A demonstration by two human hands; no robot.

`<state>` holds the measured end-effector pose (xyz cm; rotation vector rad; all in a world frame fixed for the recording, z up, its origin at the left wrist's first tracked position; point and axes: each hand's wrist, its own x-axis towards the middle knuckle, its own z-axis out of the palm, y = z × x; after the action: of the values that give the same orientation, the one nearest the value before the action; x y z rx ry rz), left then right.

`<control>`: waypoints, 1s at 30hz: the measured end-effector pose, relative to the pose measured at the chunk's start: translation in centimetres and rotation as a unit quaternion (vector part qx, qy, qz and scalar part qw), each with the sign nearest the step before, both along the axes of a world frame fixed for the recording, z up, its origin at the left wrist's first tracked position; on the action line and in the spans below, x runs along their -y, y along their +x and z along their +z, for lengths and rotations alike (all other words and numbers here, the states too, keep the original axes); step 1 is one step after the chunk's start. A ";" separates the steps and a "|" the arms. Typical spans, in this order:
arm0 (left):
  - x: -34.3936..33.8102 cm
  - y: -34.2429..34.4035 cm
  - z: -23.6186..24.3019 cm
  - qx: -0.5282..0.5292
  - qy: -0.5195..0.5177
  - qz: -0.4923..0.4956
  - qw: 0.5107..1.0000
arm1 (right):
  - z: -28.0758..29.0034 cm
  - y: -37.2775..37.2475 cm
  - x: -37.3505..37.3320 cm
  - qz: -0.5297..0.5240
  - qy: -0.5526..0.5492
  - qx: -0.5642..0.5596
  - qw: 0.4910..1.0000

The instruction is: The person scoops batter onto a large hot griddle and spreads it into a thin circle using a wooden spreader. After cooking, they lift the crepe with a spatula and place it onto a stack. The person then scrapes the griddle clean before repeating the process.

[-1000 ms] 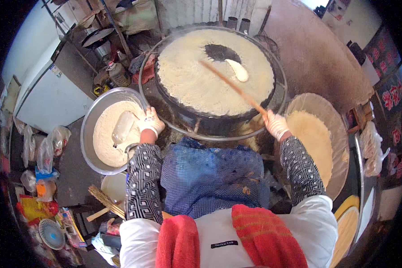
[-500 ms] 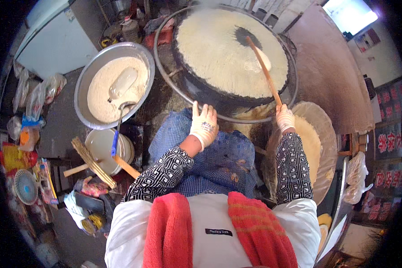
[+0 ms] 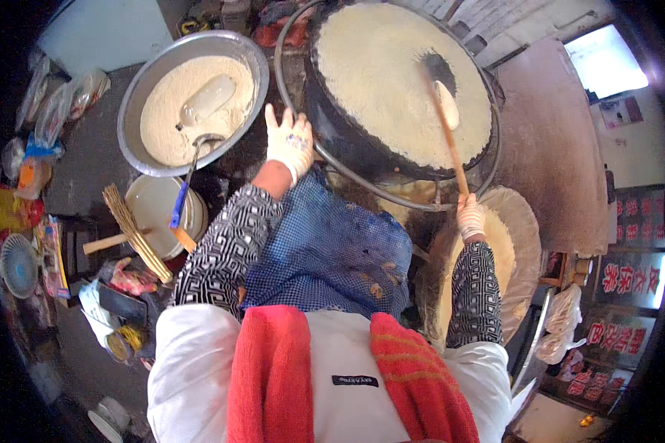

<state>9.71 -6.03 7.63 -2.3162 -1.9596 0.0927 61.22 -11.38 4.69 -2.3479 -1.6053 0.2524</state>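
Over the griddle (image 3: 442, 70) slants our stick (image 3: 451, 148) forward-left, tip inside the rim (image 3: 414, 173), right hand (image 3: 471, 218) gripping; left hand (image 3: 290, 142) spread, empty.

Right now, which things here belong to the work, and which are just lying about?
Seemingly in use:
wooden stick, in the right hand
round griddle
pale layer on it
metal basin of pale mixture

Seemingly just lying about:
plastic bags at far left
blue-white basket

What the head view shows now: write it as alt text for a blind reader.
A gloved right hand holds a wooden stick over a round griddle spread with pale batter. The open gloved left hand is between the griddle and a metal bowl of batter.
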 end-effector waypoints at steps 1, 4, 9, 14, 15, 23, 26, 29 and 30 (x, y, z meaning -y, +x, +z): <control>-0.5 -0.6 0.1 -0.004 -0.001 0.019 1.000 | 0.3 0.0 -0.5 -0.004 -0.017 0.057 0.998; -2.4 -2.1 0.2 -0.005 0.003 0.061 0.998 | 1.3 -0.4 -1.0 0.022 -0.015 0.168 0.985; -7.7 -4.1 0.0 0.016 -0.019 0.086 0.996 | -0.3 1.6 1.5 0.011 0.002 -0.062 0.998; -7.0 -4.1 0.0 0.033 0.025 0.121 0.992 | 2.4 -0.4 0.2 0.037 -0.021 0.194 0.980; -5.5 -2.9 -0.1 0.089 0.072 0.081 0.990 | 3.0 -1.3 0.4 0.051 -0.029 0.166 0.984; 8.5 10.4 -0.9 0.115 0.041 -0.204 0.971 | 4.1 -3.2 -1.0 0.065 -0.039 0.168 0.983; 8.9 9.9 -0.2 0.057 0.016 -0.169 0.984 | 3.4 -3.7 -0.3 0.116 -0.028 0.168 0.979; 7.2 7.9 1.1 0.009 -0.014 -0.147 0.989 | 2.4 -1.9 0.3 0.087 -0.047 0.172 0.980; 6.9 7.2 2.2 -0.004 -0.036 -0.153 0.988 | 1.8 -0.2 0.1 0.058 -0.020 0.170 0.984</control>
<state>16.94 -12.92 9.83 -2.6261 -1.5971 0.1467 61.04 -11.50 6.46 -2.4320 -1.9095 -0.1014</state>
